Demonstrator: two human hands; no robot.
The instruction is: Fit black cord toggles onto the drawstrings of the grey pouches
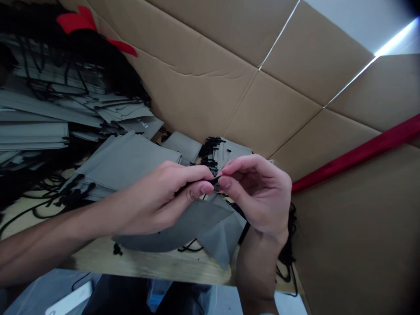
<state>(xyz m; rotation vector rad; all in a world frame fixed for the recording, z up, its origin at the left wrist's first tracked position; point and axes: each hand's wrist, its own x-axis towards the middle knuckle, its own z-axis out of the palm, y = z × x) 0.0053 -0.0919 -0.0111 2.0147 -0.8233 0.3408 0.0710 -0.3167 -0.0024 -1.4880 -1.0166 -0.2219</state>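
Note:
My left hand [170, 197] pinches a thin black cord [215, 180] between thumb and forefinger. On the other side of the cord's short visible end, my right hand [257, 192] closes its thumb and fingertip on the same cord, its other fingers curled. Both hands' tips almost touch. A grey fabric piece [197, 223] lies below them, folded and partly hidden by my left hand. Behind my left hand is a stack of grey fabric pieces [127, 157] with black knotted cords at its lower left edge.
Piles of grey pieces [33, 131] and black cords fill the left side, with red strips [77, 22] on top. Cardboard [197, 52] rises behind and at the right, crossed by a red band [354, 153]. The wooden table edge [147, 267] runs in front; a white object [70, 299] lies below it.

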